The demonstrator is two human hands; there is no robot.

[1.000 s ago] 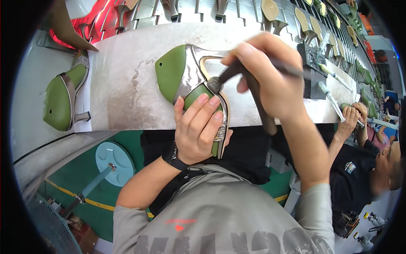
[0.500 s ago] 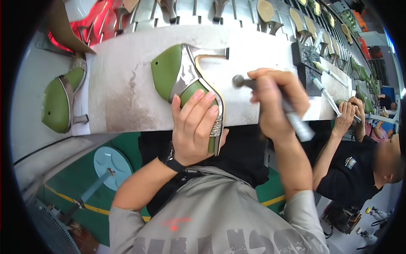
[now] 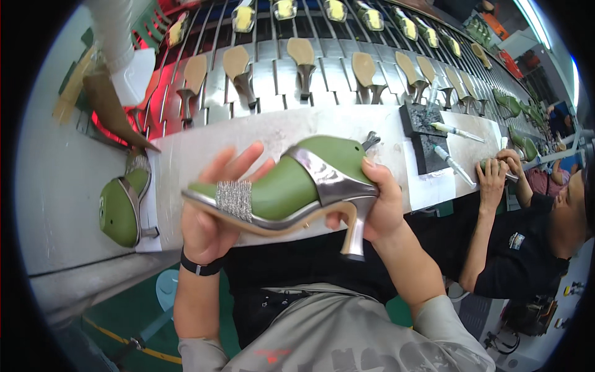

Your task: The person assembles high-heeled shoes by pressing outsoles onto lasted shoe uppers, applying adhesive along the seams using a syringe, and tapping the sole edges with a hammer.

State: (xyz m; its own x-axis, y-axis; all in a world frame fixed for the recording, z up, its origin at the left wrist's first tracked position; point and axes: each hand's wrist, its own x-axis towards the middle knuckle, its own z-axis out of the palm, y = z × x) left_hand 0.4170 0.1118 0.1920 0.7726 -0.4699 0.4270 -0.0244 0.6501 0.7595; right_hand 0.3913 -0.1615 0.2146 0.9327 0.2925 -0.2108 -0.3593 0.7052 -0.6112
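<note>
A high-heeled shoe (image 3: 279,193) with a green last inside lies sideways in front of me above the table, its glittery toe strap to the left and its silver heel to the right. My right hand (image 3: 387,208) grips it round the heel end. Spread fingers show on my left hand (image 3: 207,232), slightly blurred behind the toe, which crosses its palm. A dark metal tool end (image 3: 371,141) juts out beyond the shoe's back; the rest is hidden. A similar green-lasted shoe (image 3: 124,201) rests at the table's left end.
Soles with heels (image 3: 302,59) line the metal conveyor (image 3: 273,80) behind the pale tabletop (image 3: 192,158). Right of my hands stand dark blocks (image 3: 427,139) with syringe-like tubes (image 3: 455,166). A co-worker's hands (image 3: 494,175) work at the far right. A white hose nozzle (image 3: 133,77) hangs at left.
The shoe has been lifted and turned, toe now to the left. My right hand has gone from the hammer to the shoe's heel end; my left has opened. The view has shifted.
</note>
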